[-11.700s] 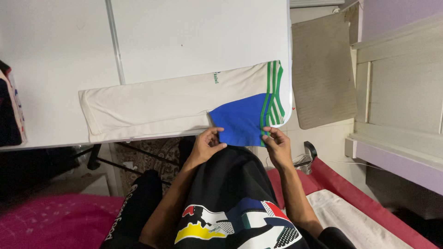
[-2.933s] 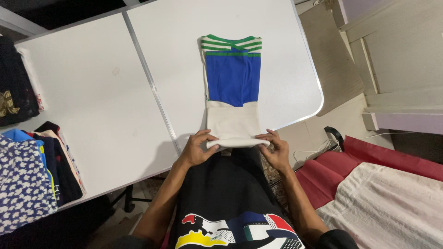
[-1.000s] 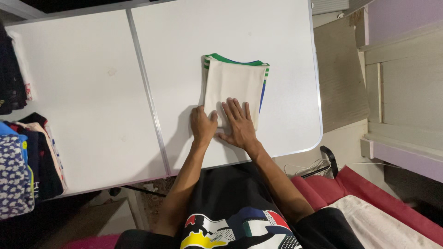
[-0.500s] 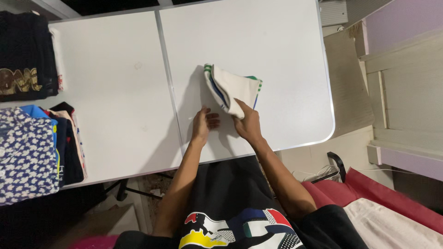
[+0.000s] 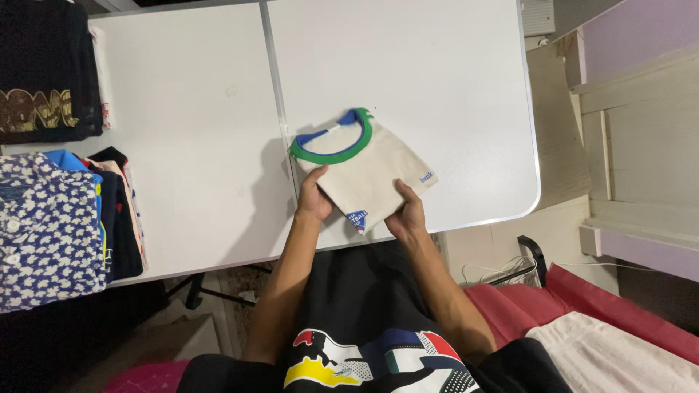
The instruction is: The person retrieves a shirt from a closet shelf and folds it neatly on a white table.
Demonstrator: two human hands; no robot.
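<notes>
A folded cream T-shirt (image 5: 368,171) with a green and blue collar is held just above the near part of the white folding table (image 5: 408,65), collar side up. My left hand (image 5: 314,198) grips its near left edge, thumb on top. My right hand (image 5: 408,215) grips its near right edge. A small blue patch shows at the shirt's lower corner between my hands.
A stack of folded clothes (image 5: 58,225) with a blue floral shirt on top sits at the table's left edge. A dark folded garment (image 5: 44,80) lies at the far left. A red and white mattress (image 5: 604,327) and a wooden frame (image 5: 641,145) are on the right.
The folded shirt was pressed flat on the table, then lifted and turned over. It is now collar side up, held in both hands nearer the table's front edge.
</notes>
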